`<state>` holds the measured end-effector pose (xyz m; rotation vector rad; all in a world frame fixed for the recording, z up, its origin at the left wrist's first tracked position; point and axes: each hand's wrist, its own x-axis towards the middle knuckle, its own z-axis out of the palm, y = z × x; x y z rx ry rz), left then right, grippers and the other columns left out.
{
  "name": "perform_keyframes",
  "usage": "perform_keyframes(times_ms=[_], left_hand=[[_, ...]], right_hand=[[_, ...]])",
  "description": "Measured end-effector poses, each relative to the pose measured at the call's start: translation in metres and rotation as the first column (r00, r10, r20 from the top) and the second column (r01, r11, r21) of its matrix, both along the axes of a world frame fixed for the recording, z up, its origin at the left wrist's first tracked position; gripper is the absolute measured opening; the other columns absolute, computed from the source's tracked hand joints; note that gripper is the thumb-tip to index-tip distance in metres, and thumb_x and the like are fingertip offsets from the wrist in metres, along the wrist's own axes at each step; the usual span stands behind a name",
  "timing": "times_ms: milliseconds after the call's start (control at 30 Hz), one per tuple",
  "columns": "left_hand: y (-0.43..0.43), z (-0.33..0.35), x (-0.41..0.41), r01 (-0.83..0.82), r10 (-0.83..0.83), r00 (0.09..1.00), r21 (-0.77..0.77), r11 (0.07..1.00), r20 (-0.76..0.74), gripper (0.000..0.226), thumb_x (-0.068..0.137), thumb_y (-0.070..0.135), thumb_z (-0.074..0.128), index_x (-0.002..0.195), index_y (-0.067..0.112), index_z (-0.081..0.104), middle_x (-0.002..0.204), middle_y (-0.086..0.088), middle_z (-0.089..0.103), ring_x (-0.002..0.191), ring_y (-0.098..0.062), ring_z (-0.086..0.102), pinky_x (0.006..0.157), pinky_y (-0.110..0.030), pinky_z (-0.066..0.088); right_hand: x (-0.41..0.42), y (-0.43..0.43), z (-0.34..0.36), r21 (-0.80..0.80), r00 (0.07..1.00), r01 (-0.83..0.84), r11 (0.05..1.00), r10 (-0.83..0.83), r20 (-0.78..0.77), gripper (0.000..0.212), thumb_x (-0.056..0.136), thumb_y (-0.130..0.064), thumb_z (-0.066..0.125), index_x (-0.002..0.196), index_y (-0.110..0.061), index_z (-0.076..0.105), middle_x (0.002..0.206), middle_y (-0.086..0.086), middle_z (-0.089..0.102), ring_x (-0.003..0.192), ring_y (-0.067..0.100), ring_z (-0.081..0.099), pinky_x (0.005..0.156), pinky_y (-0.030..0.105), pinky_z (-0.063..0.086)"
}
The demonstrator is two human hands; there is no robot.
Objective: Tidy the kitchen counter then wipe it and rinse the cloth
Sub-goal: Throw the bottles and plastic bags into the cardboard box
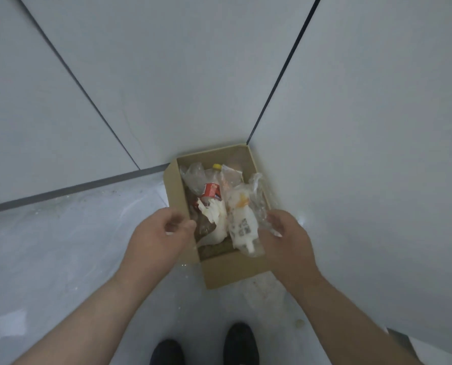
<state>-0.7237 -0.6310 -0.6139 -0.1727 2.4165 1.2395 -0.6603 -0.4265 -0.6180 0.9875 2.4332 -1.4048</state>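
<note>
An open cardboard box (230, 272) stands on the floor in a wall corner, full of rubbish. Inside lie a clear bottle with a red label (211, 189) and yellow cap, crumpled white paper (215, 217), a white printed pouch (242, 227) and crumpled clear plastic bags (259, 198). My left hand (161, 233) hovers over the box's left edge with loosely curled fingers, holding nothing. At the right edge, my right hand (285, 233) has its fingers curled into the clear plastic. No counter or cloth is in view.
Grey tiled walls (351, 127) close in behind and to the right of the box. The pale glossy floor (75, 246) spreads to the left, speckled with crumbs. My two black shoes (242, 343) stand just below the box.
</note>
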Motion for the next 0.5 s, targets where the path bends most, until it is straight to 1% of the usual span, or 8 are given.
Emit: perform_keyframes(times_ms=[67,133,200,267,333,367,433,500], left_hand=[[-0.005,0.019,0.005,-0.007,0.007,1.0,0.014,1.0,0.011,0.008,0.086,0.03,0.066,0.087,0.033,0.059,0.09,0.02,0.06,0.087,0.005,0.057,0.072,-0.017,0.045],[-0.01,0.039,0.013,0.023,-0.023,0.999,0.008,1.0,0.029,0.012,0.086,0.032,0.066,0.096,0.033,0.059,0.093,0.022,0.058,0.086,0.007,0.055,0.071,-0.015,0.044],[-0.018,0.066,0.018,0.052,-0.052,0.998,0.007,0.999,0.043,0.019,0.085,0.035,0.066,0.103,0.035,0.06,0.098,0.02,0.058,0.089,0.004,0.056,0.071,-0.015,0.042],[-0.027,0.098,0.019,0.053,-0.054,0.996,0.013,0.998,0.069,0.02,0.083,0.038,0.067,0.101,0.044,0.059,0.105,0.016,0.06,0.094,-0.002,0.059,0.076,-0.024,0.046],[-0.037,0.138,0.015,0.071,-0.071,0.994,0.014,0.997,0.078,0.022,0.081,0.041,0.067,0.097,0.052,0.055,0.11,0.016,0.06,0.1,-0.006,0.061,0.083,-0.031,0.05],[-0.041,0.159,0.012,0.076,-0.077,0.994,0.01,0.997,0.074,0.023,0.081,0.043,0.067,0.098,0.052,0.055,0.113,0.016,0.06,0.102,-0.007,0.061,0.085,-0.033,0.05],[-0.047,0.204,0.006,0.087,-0.086,0.995,-0.002,0.996,0.05,0.026,0.081,0.044,0.066,0.105,0.049,0.056,0.117,0.017,0.06,0.105,-0.007,0.061,0.086,-0.031,0.049],[-0.05,0.249,0.003,0.102,-0.101,0.994,-0.01,0.995,0.027,0.026,0.082,0.043,0.066,0.105,0.048,0.056,0.116,0.02,0.059,0.106,-0.007,0.06,0.084,-0.029,0.046]], right_hand=[[0.003,-0.005,0.019,0.001,1.0,-0.007,1.0,0.007,-0.009,0.023,0.091,-0.019,0.061,0.104,-0.037,0.054,0.105,-0.024,0.054,0.1,-0.003,0.053,0.084,0.013,0.037],[0.009,-0.011,0.039,-0.015,1.0,-0.012,1.0,0.012,-0.005,0.026,0.092,-0.023,0.061,0.111,-0.037,0.051,0.113,-0.02,0.055,0.107,0.0,0.052,0.086,0.014,0.036],[0.014,-0.016,0.067,-0.065,1.0,-0.019,0.998,0.019,-0.008,0.029,0.092,-0.024,0.061,0.115,-0.037,0.05,0.116,-0.02,0.055,0.11,0.0,0.053,0.084,0.01,0.037],[0.018,-0.018,0.099,-0.086,0.999,-0.047,0.995,0.048,0.004,0.034,0.092,-0.025,0.061,0.124,-0.034,0.053,0.119,-0.02,0.056,0.113,0.0,0.053,0.088,0.01,0.039],[0.017,-0.02,0.137,-0.089,0.997,-0.083,0.993,0.083,0.004,0.039,0.093,-0.025,0.06,0.131,-0.031,0.053,0.121,-0.021,0.055,0.116,-0.002,0.052,0.096,0.016,0.041],[0.016,-0.021,0.158,-0.09,0.995,-0.097,0.991,0.098,0.001,0.04,0.093,-0.026,0.06,0.132,-0.031,0.052,0.121,-0.022,0.055,0.116,-0.004,0.051,0.1,0.019,0.041],[0.013,-0.023,0.202,-0.088,0.993,-0.115,0.989,0.114,-0.019,0.039,0.093,-0.027,0.06,0.131,-0.032,0.053,0.118,-0.023,0.055,0.116,-0.005,0.051,0.1,0.021,0.042],[0.012,-0.025,0.248,-0.086,0.99,-0.135,0.987,0.132,-0.044,0.032,0.093,-0.028,0.06,0.12,-0.042,0.055,0.114,-0.026,0.056,0.111,-0.007,0.053,0.096,0.018,0.043]])
